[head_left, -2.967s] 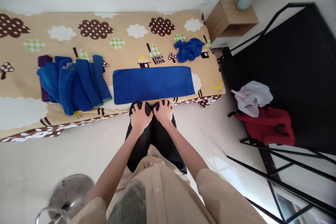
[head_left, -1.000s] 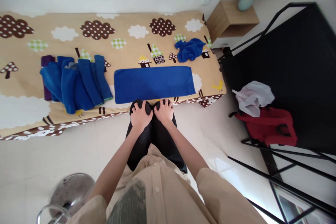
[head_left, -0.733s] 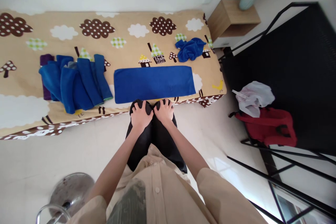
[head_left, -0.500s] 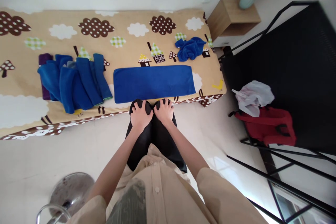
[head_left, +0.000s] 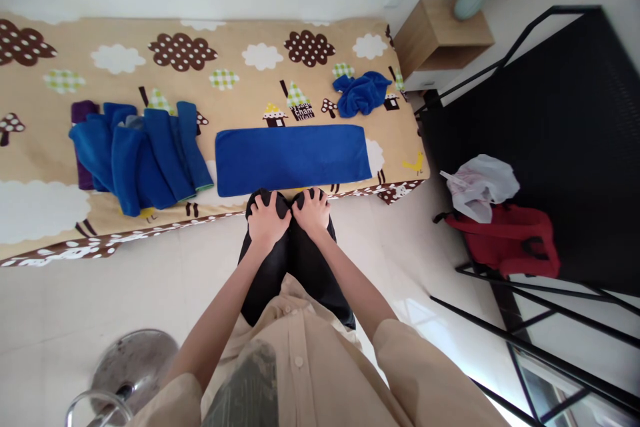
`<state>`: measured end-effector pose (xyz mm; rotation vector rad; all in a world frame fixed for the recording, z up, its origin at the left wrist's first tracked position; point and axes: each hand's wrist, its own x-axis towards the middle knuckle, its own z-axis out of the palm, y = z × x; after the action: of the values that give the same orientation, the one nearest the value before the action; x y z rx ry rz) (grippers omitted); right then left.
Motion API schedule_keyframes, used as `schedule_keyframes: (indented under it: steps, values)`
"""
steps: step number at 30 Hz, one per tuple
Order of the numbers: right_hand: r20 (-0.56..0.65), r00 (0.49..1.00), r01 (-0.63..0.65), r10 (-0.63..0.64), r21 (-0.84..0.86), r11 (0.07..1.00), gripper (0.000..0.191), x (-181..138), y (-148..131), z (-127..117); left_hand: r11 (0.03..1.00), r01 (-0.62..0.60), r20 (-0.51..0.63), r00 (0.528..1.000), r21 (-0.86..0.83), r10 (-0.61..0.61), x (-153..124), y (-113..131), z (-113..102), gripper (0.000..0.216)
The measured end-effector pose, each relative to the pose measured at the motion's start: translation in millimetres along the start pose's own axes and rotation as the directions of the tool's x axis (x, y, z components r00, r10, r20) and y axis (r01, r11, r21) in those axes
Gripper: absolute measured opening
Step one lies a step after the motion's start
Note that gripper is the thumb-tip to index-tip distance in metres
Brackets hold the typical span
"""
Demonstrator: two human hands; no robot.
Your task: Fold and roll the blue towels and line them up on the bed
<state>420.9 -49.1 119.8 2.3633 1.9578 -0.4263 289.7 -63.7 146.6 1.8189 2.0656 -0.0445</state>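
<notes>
My left hand rests on my left knee with its fingers spread, holding nothing. On the other knee lies my right hand, its fingers also apart and empty. Just beyond both hands, a blue towel is laid out flat as a long rectangle near the front edge of the patterned bed cover. To the left sits a heap of folded blue towels, with a purple towel partly beneath it. A crumpled blue cloth lies behind the flat towel's right end.
At the back right stands a wooden nightstand with a vase of pink flowers. A black-framed rack or table on the right bears a white plastic bag and a red bag. A round metal base is at lower left.
Both hands stay on the knees and the towels lie as before. The view has shifted very slightly.
</notes>
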Motion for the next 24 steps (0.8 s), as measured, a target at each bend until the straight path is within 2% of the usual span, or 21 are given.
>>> schedule_keyframes:
  steps: [14, 24]
  values:
    - [-0.016, 1.000, 0.003, -0.003, 0.002, 1.000, 0.045, 0.3, 0.1, 1.9, 1.000, 0.009, -0.007, 1.000, -0.004, -0.009, 0.3, 0.2, 2.2, 0.069]
    - [0.025, 1.000, -0.009, 0.008, 0.016, 1.000, 0.046, 0.8, -1.1, -2.5, 1.000, -0.013, -0.017, 1.000, -0.005, 0.013, 1.9, -2.4, 5.6, 0.070]
